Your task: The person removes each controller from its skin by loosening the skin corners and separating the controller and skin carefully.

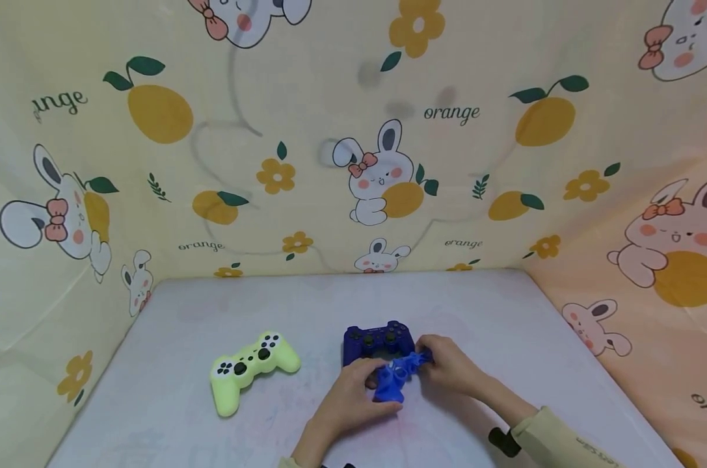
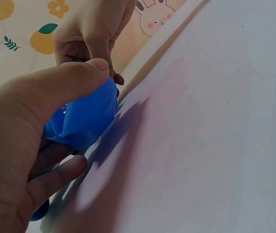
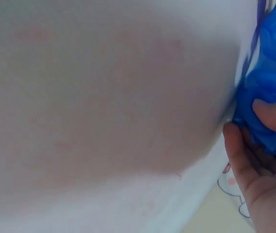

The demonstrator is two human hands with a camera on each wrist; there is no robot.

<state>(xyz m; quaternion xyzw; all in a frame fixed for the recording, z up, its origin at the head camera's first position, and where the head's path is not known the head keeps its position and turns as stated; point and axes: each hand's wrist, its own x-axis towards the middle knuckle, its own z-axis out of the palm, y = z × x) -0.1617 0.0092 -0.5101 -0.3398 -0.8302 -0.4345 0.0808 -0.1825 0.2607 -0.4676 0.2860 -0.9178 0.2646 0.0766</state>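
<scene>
A bright blue, soft rubbery controller cover [image 1: 393, 382], crumpled and with holes in it, is held between both hands. Its near end lies in the grip of my left hand [image 1: 353, 398], thumb on one side and fingers on the other. The far right end is pinched by my right hand [image 1: 449, 367]; in the right wrist view the thumb presses on the folded blue cover [image 3: 268, 92]. Just behind the cover, a dark blue game controller [image 1: 372, 338] rests on the table, its near part hidden by the cover and left hand.
A pale green game controller [image 1: 253, 364] lies to the left on the white table [image 1: 172, 364]. Cloth printed with rabbits and oranges [image 1: 318, 247] rises behind the table and along both sides.
</scene>
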